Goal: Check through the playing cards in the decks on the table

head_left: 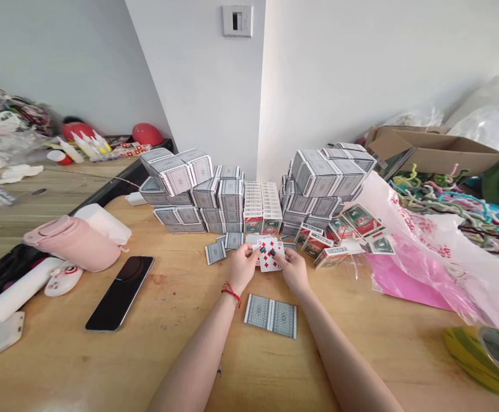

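Observation:
Between my two hands I hold playing cards [270, 262], the front one a red nine of diamonds facing me. My left hand [243, 264], below a red string bracelet [231, 293], pinches the cards' left side. My right hand [296, 269] grips their right side. Both thumbs lie over the face. On the table between my forearms, two face-down grey-patterned cards [258, 312] lie side by side. Several loose face-down cards [215, 253] are beyond my left hand. Upright card boxes [253, 224] stand just behind the held cards.
Stacks of wrapped-looking, grey-patterned card blocks [176, 177] rise at the left, with similar stacks [318, 177] at the right. Several red-and-green card boxes [318, 243] lie right of my hands. A black phone [121, 293], pink pouch [75, 243], pink plastic [408, 280] and tape roll [468, 349] lie around.

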The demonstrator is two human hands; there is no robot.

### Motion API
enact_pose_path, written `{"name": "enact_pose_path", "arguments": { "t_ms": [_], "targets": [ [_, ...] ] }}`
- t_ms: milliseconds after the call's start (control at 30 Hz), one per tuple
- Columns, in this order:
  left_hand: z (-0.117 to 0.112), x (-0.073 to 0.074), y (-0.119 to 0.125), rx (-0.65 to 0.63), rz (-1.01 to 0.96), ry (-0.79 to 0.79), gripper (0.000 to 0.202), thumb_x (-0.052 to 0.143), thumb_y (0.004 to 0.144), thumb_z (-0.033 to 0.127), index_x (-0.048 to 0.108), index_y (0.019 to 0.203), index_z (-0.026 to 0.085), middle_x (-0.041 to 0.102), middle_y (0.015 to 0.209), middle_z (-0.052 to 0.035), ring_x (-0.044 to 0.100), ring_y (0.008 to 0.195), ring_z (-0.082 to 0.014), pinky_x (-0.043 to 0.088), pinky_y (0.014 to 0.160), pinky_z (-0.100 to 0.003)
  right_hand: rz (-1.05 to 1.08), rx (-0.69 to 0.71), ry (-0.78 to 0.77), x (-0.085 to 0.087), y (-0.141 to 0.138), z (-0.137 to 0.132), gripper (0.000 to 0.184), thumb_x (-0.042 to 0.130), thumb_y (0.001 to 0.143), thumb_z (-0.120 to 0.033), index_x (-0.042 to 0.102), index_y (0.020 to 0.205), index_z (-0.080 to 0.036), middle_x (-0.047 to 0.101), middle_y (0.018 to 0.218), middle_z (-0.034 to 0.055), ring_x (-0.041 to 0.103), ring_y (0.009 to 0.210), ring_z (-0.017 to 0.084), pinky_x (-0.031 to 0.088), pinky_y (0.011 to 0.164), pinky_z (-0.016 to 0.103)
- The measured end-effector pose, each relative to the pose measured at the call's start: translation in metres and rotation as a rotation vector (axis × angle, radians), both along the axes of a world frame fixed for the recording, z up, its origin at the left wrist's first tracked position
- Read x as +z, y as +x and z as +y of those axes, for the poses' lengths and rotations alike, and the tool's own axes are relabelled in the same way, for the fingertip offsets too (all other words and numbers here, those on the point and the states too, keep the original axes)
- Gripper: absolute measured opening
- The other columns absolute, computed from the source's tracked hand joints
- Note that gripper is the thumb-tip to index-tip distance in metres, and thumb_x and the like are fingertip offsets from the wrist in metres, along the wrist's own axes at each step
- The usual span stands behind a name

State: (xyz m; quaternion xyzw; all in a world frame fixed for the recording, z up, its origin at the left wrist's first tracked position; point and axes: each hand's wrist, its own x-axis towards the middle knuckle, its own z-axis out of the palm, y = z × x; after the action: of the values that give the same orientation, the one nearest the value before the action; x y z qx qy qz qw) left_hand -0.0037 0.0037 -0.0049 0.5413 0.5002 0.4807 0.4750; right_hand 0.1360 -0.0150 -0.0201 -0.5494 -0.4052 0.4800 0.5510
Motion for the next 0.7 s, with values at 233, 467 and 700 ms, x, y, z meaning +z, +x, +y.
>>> {"name": "enact_pose_path", "arguments": {
  "t_ms": [233,467,700],
  "targets": [
    [-0.001,0.002,0.000,-0.015,-0.006,-0.024,0.021,0.058,0.072,0.032,0.058,0.081,0.014,0.067,0.078,-0.0077,0.063,0.066,-0.0166,0.047,0.055,-0.024,0.057,0.035,0.004,0.001,0.001,0.000,0.035,0.068,0.063,-0.041,0.061,0.087,-0.017,0.069,0.080,0.0059,0.063,0.068,0.021,0.050,0.061,0.031],
    [0.000,0.007,-0.007,-0.103,-0.138,-0.080,0.026,0.061,0.070,0.037,0.064,0.078,0.012,0.066,0.074,-0.0046,0.060,0.068,-0.0150,0.046,0.060,-0.024,0.121,0.009,-0.010,0.001,0.002,0.002,0.034,0.070,0.061,-0.038,0.062,0.087,-0.017,0.069,0.079,0.0049,0.063,0.066,0.019,0.050,0.061,0.031],
    [0.005,0.008,-0.020,-0.397,-0.497,-0.350,0.032,0.066,0.068,0.030,0.066,0.094,0.012,0.067,0.092,-0.0093,0.062,0.082,-0.0190,0.048,0.077,-0.033,0.293,0.003,0.007,0.004,0.005,0.003,0.033,0.073,0.057,-0.035,0.063,0.084,-0.018,0.069,0.077,0.0029,0.062,0.061,0.017,0.050,0.061,0.031]
  ]
}}
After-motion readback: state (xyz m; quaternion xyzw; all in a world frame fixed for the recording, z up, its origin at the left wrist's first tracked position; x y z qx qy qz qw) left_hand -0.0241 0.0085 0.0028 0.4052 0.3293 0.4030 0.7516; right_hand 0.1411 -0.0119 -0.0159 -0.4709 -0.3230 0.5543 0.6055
